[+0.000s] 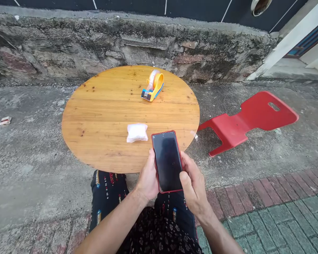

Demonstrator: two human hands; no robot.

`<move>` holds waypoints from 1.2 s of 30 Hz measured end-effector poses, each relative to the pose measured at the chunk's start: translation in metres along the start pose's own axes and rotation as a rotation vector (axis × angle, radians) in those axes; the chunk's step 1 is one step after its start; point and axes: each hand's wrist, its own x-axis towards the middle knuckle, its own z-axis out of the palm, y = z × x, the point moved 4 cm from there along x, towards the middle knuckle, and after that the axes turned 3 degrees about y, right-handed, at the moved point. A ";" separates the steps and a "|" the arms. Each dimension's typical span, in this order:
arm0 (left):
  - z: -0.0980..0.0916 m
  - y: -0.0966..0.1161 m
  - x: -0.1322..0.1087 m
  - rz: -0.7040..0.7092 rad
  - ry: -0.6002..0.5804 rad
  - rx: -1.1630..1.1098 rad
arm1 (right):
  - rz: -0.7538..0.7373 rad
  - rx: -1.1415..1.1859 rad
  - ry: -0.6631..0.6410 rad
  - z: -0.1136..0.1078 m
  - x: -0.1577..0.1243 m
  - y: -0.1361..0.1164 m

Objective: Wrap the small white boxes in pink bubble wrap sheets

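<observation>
A smartphone with a dark screen and a red case is held upright between both hands, over the near edge of the round wooden table. My left hand is closed along its left side, thumb on the edge. On the other side my right hand grips the lower right edge, its thumb over the rim of the screen. Just left of the phone's top lies a small white wrapped packet. Farther back on the tabletop stands a yellow and blue tape dispenser with a roll of clear tape.
A red plastic chair stands to the right of the table. Behind the table runs a rough stone wall base. A small crumpled box lies on the concrete at the left. Brick paving covers the near right ground.
</observation>
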 end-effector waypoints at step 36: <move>0.003 0.002 0.001 -0.074 0.067 0.034 | 0.096 0.142 0.116 -0.006 -0.020 0.025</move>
